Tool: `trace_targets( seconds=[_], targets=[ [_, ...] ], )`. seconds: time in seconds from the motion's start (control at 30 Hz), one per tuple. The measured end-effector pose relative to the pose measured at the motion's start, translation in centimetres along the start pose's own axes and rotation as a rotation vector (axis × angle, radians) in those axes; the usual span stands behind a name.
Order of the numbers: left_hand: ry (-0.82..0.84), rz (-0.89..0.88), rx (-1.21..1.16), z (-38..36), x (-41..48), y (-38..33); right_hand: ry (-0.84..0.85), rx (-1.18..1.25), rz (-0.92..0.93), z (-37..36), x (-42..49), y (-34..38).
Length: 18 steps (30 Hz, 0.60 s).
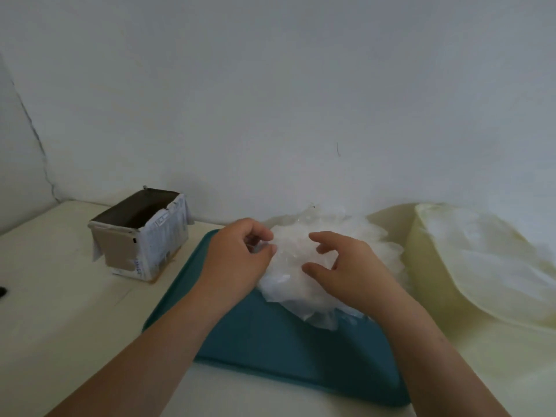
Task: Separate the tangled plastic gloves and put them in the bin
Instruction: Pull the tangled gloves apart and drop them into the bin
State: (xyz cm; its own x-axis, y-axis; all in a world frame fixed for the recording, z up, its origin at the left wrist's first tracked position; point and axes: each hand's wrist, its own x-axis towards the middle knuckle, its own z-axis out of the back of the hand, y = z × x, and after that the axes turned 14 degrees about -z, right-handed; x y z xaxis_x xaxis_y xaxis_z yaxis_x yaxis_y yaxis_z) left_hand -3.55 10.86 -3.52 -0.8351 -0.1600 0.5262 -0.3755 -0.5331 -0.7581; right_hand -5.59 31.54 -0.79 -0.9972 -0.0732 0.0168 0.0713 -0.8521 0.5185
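Gloves: a crumpled white heap [288, 281] on the tray [270, 341], under and between both hands; most of it looks tangled.
Left hand [237, 254]: thumb and fingertips pinch a fold of film at the heap's left side.
Right hand [346, 266]: fingers spread and bent over the heap's top, gripping nothing visible; whether the tips touch the film is unclear.
Hands: near each other, not touching.
Bin [421, 233]: just right of the right hand, past the tray's edge; pale film lies inside, probably gloves already dropped there.
Progress: partway at most, judging by the size of the heap.
Left to do: free one glove, carry it right, then repeat.
Edges: the bin's wall rises close beside the right hand, so a glove must be lifted over it.
Room: bare tray below the wrists; open table [60, 296] left of the left hand, up to the box [156, 236].
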Motion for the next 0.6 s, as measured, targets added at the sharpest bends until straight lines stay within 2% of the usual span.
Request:
trace_targets(
  seconds=[0.1, 0.2, 0.27, 0.33, 0.43, 0.6],
  targets=[
    [-0.024, 0.000, -0.081, 0.7, 0.1, -0.3, 0.034, -0.019, 0.002, 0.2, -0.1, 0.0],
    [-0.080, 0.024, -0.251, 1.6, 0.5, -0.9, 0.000, 0.015, 0.028, -0.2, 0.0, 0.1],
    [-0.110, 0.142, -0.435, 1.6, 0.7, -1.3, -0.069, 0.116, 0.042, -0.6, -0.1, 0.1],
    [-0.047, 0.297, -0.590, 1.6, 0.8, -1.4, -0.128, 0.278, 0.030, -0.5, -0.5, 0.6],
    [0.105, 0.356, -0.654, 1.3, 0.2, -1.3, -0.119, 0.442, 0.002, -0.3, -1.0, 1.2],
    [0.037, 0.367, -0.710, 1.3, 0.4, -1.8, -0.067, 0.404, 0.027, 0.0, -1.4, 1.5]
  ],
)
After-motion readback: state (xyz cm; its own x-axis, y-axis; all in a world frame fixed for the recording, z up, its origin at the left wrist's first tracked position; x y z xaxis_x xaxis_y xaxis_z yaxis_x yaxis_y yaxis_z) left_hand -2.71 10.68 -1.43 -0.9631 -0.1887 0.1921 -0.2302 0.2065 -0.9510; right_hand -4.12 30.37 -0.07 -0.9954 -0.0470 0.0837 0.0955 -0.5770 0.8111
